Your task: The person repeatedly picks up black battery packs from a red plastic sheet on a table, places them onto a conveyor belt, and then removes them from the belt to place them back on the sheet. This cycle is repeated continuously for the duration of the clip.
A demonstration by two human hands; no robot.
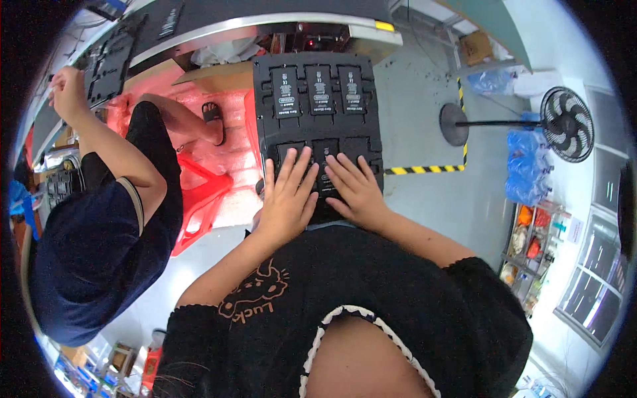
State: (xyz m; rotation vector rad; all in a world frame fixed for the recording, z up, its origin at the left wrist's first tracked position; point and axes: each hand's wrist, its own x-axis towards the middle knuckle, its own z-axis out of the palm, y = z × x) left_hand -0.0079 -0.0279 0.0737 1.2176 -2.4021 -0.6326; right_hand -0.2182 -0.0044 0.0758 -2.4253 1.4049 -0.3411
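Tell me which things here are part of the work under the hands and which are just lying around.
In hand:
black moulded tray
flat black battery packs in its pockets
left hand and right hand, both pressed flat on the tray's near row

Lying about:
standing fan
red plastic stool
blue bags
shelf of small goods
co-worker's own tray

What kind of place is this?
Probably a factory assembly floor: both hands press flat black modules into a black moulded tray, a co-worker handles another, and yellow-black hazard tape marks the floor.
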